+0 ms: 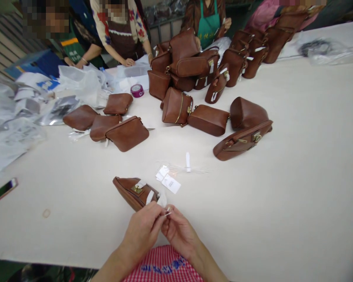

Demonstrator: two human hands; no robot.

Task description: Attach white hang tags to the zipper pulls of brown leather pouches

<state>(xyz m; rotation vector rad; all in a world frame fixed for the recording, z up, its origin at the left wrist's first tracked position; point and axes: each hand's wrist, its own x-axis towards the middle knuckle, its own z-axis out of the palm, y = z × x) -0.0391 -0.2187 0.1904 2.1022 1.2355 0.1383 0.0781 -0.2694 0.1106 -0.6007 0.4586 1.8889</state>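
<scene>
A small brown handbag (137, 191) with a gold-coloured clasp lies on its side at the table's near edge. White wrapping tissue (162, 199) shows at its right end, next to my fingers. My left hand (144, 223) is closed in a pinch on a thin white strip (167, 214) by that end of the bag. My right hand (179, 231) meets it from the right, fingertips pinched on the same strip. The exact join between strip and bag is hidden by my fingers. Just beyond lie white paper tags (168, 179) and thin clear tag fasteners (188, 162).
Several brown bags (128, 133) lie at left, with more bags (208, 117) in the middle and a pile (191, 66) behind. Plastic wrapping (14, 133), a phone (2, 192) and a purple tape roll (137, 91) lie leftward. People stand along the far side.
</scene>
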